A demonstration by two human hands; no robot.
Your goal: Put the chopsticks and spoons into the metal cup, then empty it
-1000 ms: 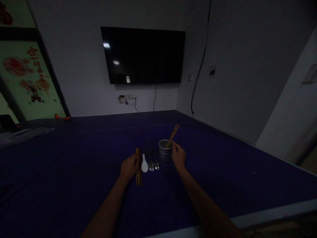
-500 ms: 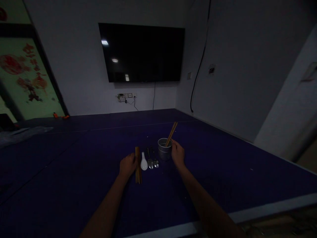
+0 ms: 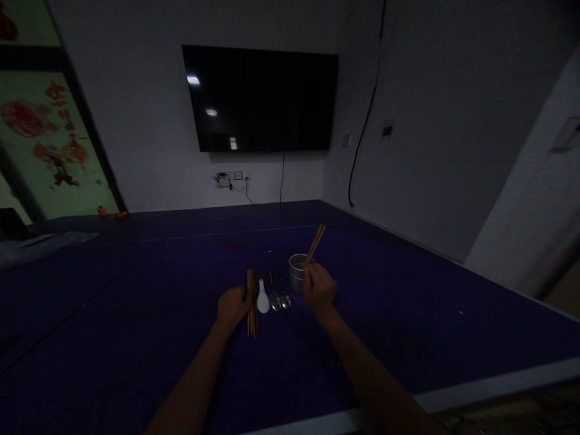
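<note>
My left hand (image 3: 232,307) rests on the table with curled fingers against a bundle of wooden chopsticks (image 3: 252,314) lying lengthwise. Just right of the bundle lies a white soup spoon (image 3: 263,301), followed by two metal spoons, a left one (image 3: 275,301) and a right one (image 3: 285,300). Behind them stands a grey metal cup (image 3: 295,275), with a few chopsticks (image 3: 316,241) leaning out of it to the right. My right hand (image 3: 321,287) is in front of the cup, covering its lower right side. Its fingers are bent together, and nothing shows in them.
The dark blue table (image 3: 181,266) reaches to the walls, and its pale front edge (image 3: 498,380) crosses below right. Clear plastic wrap (image 3: 49,244) and small orange items (image 3: 111,212) lie at the far left. A television (image 3: 263,99) hangs on the back wall.
My right hand has moved left and slightly down, from the cup's right rim to in front of the cup. My left hand stays at the chopstick bundle, and the utensils lie as before.
</note>
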